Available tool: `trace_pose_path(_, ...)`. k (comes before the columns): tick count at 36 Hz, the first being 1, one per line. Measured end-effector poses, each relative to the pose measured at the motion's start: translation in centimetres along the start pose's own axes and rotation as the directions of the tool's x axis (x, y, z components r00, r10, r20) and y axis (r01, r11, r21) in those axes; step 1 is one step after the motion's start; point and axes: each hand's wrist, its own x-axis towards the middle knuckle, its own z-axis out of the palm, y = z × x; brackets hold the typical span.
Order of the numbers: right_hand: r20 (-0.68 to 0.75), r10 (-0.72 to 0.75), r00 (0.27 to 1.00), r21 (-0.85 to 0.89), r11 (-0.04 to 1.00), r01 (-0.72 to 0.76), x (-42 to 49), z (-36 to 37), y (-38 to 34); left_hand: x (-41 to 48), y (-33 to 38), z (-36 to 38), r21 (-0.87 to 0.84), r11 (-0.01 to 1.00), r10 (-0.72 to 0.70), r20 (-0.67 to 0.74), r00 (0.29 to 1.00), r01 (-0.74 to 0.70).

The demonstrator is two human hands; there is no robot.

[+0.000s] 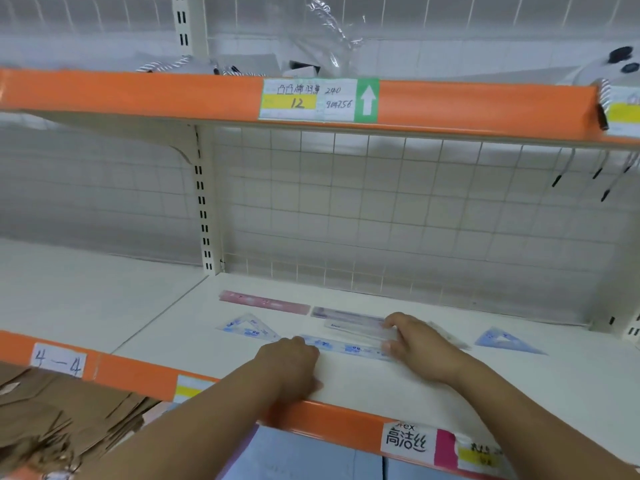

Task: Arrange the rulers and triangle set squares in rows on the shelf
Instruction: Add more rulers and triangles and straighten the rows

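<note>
On the white shelf (398, 386) lie a pink ruler (265, 302) at the back, a purple-striped ruler (343, 313) to its right, and a clear ruler (360, 331) in front of that. A blue-printed set square (247, 328) lies at the left, another blue set square (507, 341) at the right. A blue-printed ruler (346, 347) lies between my hands. My left hand (289, 367) rests on the shelf with its fingertips touching that ruler's left end. My right hand (417, 341) grips the right ends of the clear and blue rulers.
An orange-edged upper shelf (173, 95) overhangs with price labels. A wire grid back panel (381, 209) closes the rear. Brown paper bags (59, 417) lie on the level below at the left. Hooks (595, 174) hang at the upper right.
</note>
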Motion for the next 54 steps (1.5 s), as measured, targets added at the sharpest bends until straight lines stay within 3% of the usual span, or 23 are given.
trace_pose_path(12,-0.143,0.051,0.988,-0.136,0.988,-0.071,6.5,1.6,-0.2,-0.1,-3.0,0.1,-0.019,0.991,-0.133,0.013,0.991,0.133)
trace_pose_path(31,0.016,0.094,0.995,-0.146,0.985,-0.091,9.3,3.3,0.4,-0.1,-4.0,0.2,-0.030,0.984,-0.177,0.027,0.984,0.178)
trace_pose_path(49,0.014,0.127,0.992,-0.231,0.965,-0.121,8.8,3.1,-0.4,-1.0,-4.3,0.3,-0.007,0.988,-0.154,0.036,0.987,0.155)
trace_pose_path(54,-0.054,0.117,0.992,-0.186,0.975,-0.125,7.9,3.0,-1.6,-1.5,-4.4,0.1,0.005,0.989,-0.148,0.033,0.988,0.148)
